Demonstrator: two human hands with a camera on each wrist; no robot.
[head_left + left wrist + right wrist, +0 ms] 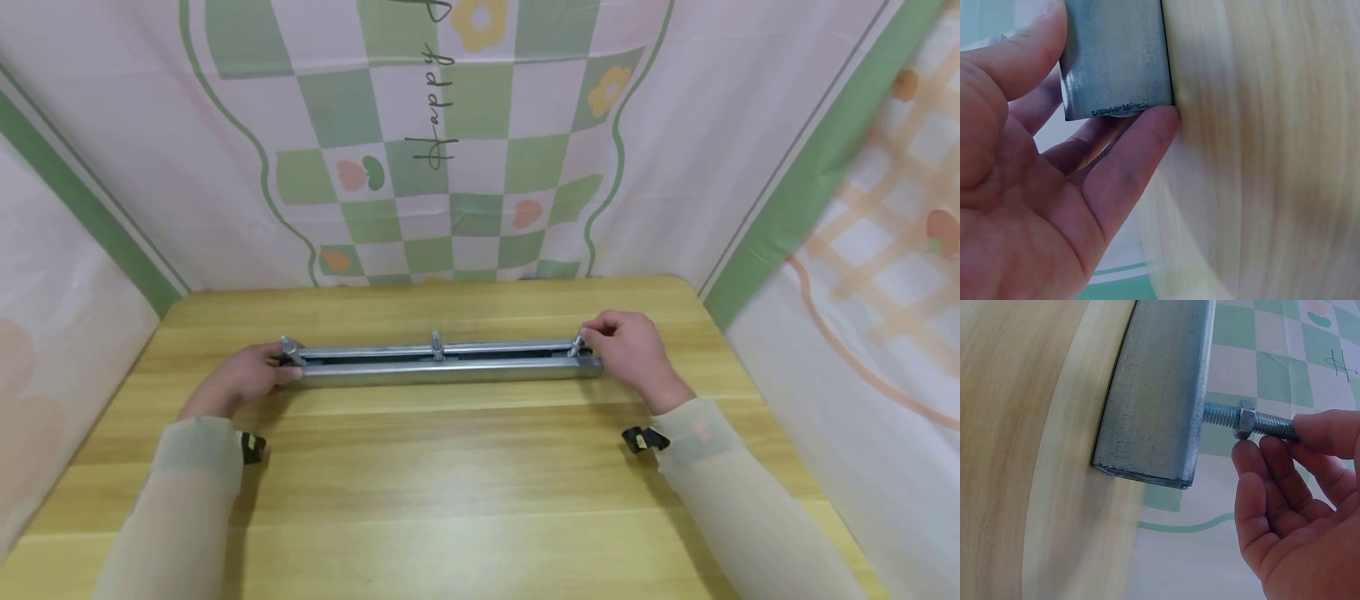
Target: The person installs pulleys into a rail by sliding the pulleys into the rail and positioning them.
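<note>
A long slotted metal channel (450, 375) lies across the wooden table, its slot facing up. Three threaded bolts stand up from it: a left bolt (290, 351), a middle bolt (437, 345) and a right bolt (576, 344). My left hand (243, 379) grips the channel's left end, thumb on the near side wall and fingers around the end, as the left wrist view shows. At the other end my right hand (633, 350) pinches the tip of the right bolt between thumb and fingers. A hex nut (1245, 420) sits partway along that bolt, with a fingertip close below it.
The wooden table (450, 483) extends in front of and behind the channel. Patterned fabric (480, 167) hangs behind the table's back edge, and more fabric (840, 292) stands along the right side. Each wrist carries a black strap (645, 439).
</note>
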